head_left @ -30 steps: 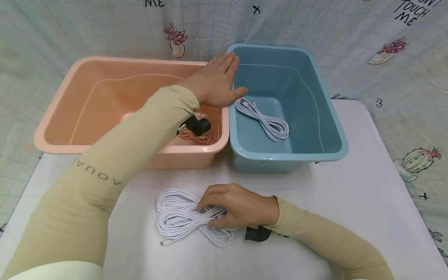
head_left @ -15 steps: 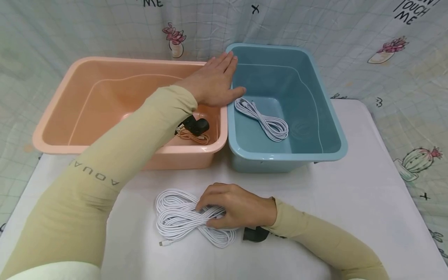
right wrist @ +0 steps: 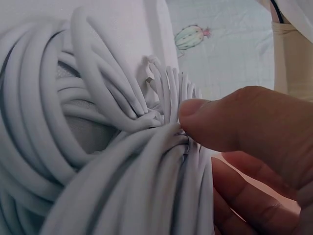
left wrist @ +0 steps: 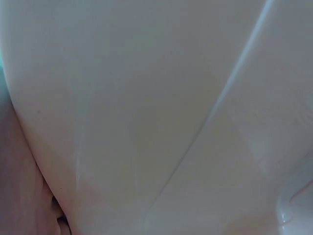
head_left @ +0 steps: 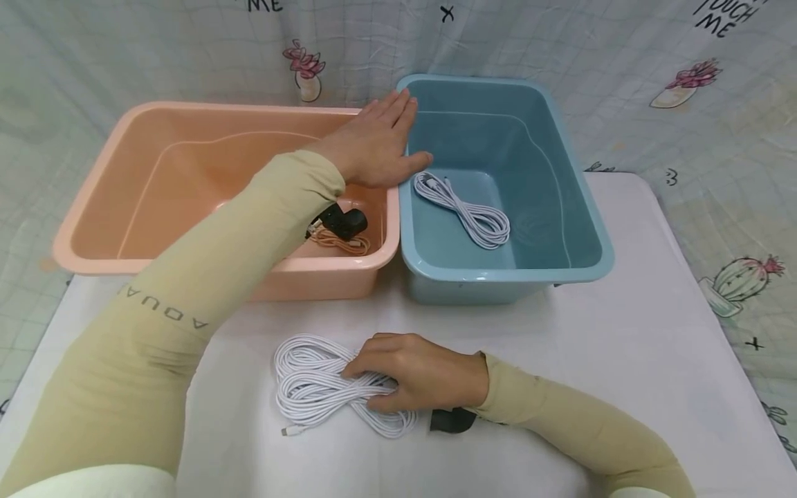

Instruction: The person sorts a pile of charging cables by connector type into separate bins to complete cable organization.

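Note:
A large white cable bundle (head_left: 324,384), coiled and cinched at its middle, lies on the white table. My right hand (head_left: 420,373) grips it at the cinched middle; in the right wrist view the thumb (right wrist: 210,122) presses the strands and the other fingers curl along the far side. My left hand (head_left: 380,142) lies with straight fingers across the touching rims of the peach tub (head_left: 156,173) and the blue tub (head_left: 529,138). Plain tub wall fills most of the left wrist view. A smaller white cable bundle (head_left: 467,211) lies inside the blue tub.
Inside the peach tub, a black object (head_left: 345,221) and an orange cable (head_left: 339,241) lie near its right end, partly hidden by my left sleeve (head_left: 230,242). A patterned curtain (head_left: 560,41) hangs behind the tubs.
The fingers of my right hand have drawn lower and closer around the large cable bundle. My left hand keeps its place on the rims. The head view has shifted slightly.

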Action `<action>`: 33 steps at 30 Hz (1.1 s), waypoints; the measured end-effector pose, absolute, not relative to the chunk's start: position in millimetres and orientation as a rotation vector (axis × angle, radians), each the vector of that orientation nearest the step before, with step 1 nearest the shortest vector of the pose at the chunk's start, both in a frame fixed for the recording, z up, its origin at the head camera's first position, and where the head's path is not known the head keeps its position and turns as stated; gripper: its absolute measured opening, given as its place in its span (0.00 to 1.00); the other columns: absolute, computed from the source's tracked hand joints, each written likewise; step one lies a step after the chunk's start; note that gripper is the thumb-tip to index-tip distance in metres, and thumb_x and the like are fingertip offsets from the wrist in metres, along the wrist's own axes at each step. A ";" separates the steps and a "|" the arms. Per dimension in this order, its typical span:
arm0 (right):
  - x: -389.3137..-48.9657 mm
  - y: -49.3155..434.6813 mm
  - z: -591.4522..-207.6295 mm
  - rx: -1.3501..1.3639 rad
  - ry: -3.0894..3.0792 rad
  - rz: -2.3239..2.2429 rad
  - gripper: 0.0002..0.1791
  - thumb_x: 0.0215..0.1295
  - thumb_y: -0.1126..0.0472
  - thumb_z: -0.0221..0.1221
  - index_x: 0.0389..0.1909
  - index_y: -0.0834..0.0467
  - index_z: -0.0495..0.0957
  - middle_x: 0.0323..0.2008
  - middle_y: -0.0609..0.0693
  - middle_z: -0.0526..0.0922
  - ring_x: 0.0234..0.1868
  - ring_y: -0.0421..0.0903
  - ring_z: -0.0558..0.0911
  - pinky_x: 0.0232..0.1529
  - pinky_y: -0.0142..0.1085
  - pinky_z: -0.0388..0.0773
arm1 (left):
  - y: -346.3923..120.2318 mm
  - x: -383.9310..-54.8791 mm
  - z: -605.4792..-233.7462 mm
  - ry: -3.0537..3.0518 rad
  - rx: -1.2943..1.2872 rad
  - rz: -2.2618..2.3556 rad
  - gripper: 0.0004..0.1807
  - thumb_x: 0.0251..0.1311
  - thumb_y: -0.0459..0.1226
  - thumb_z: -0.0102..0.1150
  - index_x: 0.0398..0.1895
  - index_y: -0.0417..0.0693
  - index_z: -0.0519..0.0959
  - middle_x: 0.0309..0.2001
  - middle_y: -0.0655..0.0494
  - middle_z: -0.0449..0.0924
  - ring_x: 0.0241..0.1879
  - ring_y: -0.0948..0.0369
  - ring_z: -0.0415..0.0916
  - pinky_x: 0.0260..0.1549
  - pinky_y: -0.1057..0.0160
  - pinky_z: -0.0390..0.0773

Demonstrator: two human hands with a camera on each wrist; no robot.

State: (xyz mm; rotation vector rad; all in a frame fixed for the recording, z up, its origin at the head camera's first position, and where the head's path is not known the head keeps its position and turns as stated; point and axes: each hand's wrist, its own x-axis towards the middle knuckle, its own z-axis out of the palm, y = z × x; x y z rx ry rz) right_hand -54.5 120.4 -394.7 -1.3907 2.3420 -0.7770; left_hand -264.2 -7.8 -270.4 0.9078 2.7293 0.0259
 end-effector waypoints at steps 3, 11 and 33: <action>-53.3 118.9 -395.9 -1.403 2.338 -0.775 0.22 0.58 0.54 0.68 0.55 0.49 0.79 0.49 0.41 0.82 0.52 0.34 0.78 0.57 0.21 0.74 | -8.5 -264.5 -271.0 2.726 0.905 0.030 0.48 0.69 0.64 0.23 0.76 0.42 0.23 0.78 0.47 0.16 0.79 0.52 0.16 0.79 0.49 0.28; -48.9 115.5 -400.8 -1.446 2.391 -0.793 0.20 0.58 0.55 0.68 0.52 0.50 0.80 0.48 0.41 0.82 0.52 0.34 0.79 0.57 0.20 0.74 | -9.2 -264.4 -270.5 2.735 0.915 0.042 0.48 0.69 0.64 0.23 0.76 0.41 0.24 0.78 0.46 0.17 0.79 0.51 0.18 0.79 0.48 0.29; -38.0 110.2 -406.7 -1.458 2.543 -0.773 0.18 0.56 0.59 0.67 0.49 0.51 0.81 0.44 0.41 0.83 0.48 0.35 0.80 0.53 0.22 0.77 | -7.8 -264.2 -271.5 2.741 0.931 0.043 0.48 0.70 0.63 0.24 0.76 0.39 0.26 0.78 0.44 0.19 0.79 0.49 0.19 0.79 0.48 0.30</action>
